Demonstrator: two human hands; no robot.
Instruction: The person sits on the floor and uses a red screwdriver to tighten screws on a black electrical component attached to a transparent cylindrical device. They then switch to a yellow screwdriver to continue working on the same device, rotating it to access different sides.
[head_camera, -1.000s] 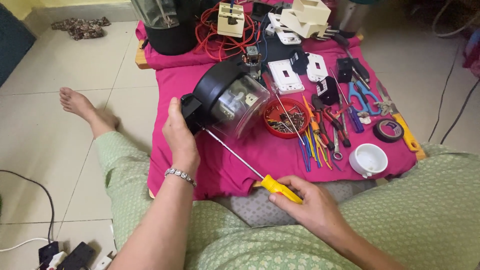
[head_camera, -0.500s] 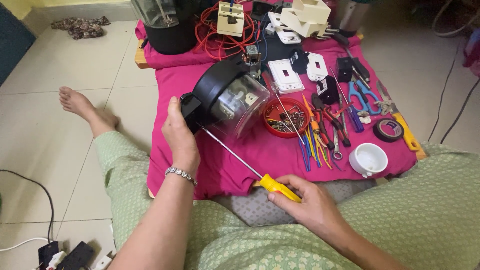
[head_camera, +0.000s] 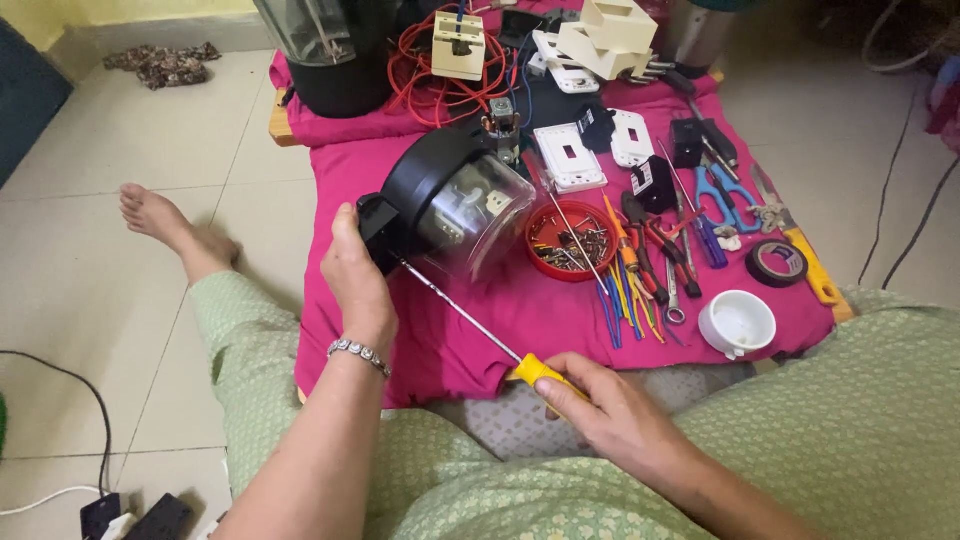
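My left hand (head_camera: 355, 280) grips the black base of a round electric meter (head_camera: 455, 200) with a clear domed cover, tilted on its side over the pink cloth (head_camera: 400, 340). My right hand (head_camera: 610, 410) holds a long screwdriver (head_camera: 470, 320) by its yellow handle. The thin metal shaft runs up and left, and its tip touches the meter's black base just beside my left hand's fingers. A beaded bracelet sits on my left wrist.
A red bowl of screws (head_camera: 568, 240), pliers and small screwdrivers (head_camera: 650, 260), blue scissors (head_camera: 725, 195), a roll of black tape (head_camera: 777, 262) and a white cup (head_camera: 737, 322) lie to the right. White switch plates (head_camera: 568, 155), red wire (head_camera: 430, 85) and a blender jar (head_camera: 325, 50) stand behind.
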